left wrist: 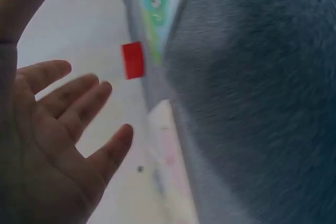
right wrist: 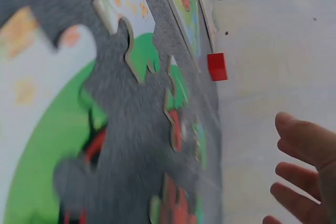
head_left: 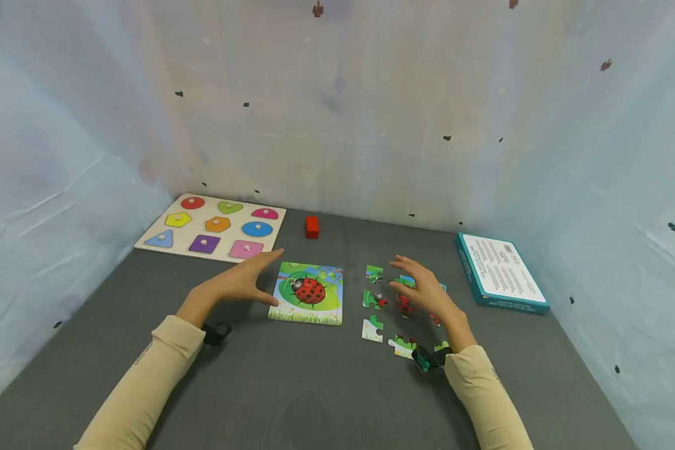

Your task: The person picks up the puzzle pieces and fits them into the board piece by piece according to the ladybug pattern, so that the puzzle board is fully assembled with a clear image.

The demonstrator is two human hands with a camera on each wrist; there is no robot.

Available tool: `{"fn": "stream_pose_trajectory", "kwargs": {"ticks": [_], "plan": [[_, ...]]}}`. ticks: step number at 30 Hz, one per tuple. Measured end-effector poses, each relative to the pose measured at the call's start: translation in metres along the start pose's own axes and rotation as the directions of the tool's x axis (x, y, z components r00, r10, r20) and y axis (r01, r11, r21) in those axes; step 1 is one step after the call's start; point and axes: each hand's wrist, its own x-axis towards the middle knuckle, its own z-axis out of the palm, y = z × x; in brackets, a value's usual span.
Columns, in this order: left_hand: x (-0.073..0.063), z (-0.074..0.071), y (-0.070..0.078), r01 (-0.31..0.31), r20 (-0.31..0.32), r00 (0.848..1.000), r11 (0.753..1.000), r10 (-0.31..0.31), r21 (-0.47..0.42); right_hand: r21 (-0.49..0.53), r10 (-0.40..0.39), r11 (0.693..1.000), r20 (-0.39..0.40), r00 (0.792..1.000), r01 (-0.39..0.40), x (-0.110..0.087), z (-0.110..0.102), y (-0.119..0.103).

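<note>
A square ladybug picture board (head_left: 308, 292) lies flat in the middle of the table, its picture facing up. Beside its left edge hovers my left hand (head_left: 236, 281), thumb and fingers spread apart; the left wrist view shows the palm (left wrist: 52, 140) bare. To the board's right, loose jigsaw pieces (head_left: 373, 329) are laid out in rough rows with gaps between them. Above the right-hand pieces is my right hand (head_left: 424, 290), fingers relaxed and holding nothing, hiding some of them. A corner piece (right wrist: 131, 19) with white and green print shows close in the right wrist view.
A shape-knob puzzle board (head_left: 214, 228) with several coloured shapes lies at the back left. Near the back wall stands a small red block (head_left: 312, 227). A teal box (head_left: 503, 273) with a white printed panel lies at the right. Pale sheeting (head_left: 337, 125) encloses the table.
</note>
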Motion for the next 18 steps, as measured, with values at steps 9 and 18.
{"fn": "stream_pose_trajectory", "kwargs": {"ticks": [9,18], "plan": [[0.016,0.016,-0.014,-0.012,0.060,0.998,1.000,0.014,-0.025,0.078,0.053,0.996,-0.004,0.999,-0.053,0.024,0.034,0.015],[0.018,0.026,-0.022,-0.024,0.144,0.990,0.997,0.014,0.067,0.053,0.086,0.995,0.028,0.996,-0.087,0.027,0.055,0.022]]}}
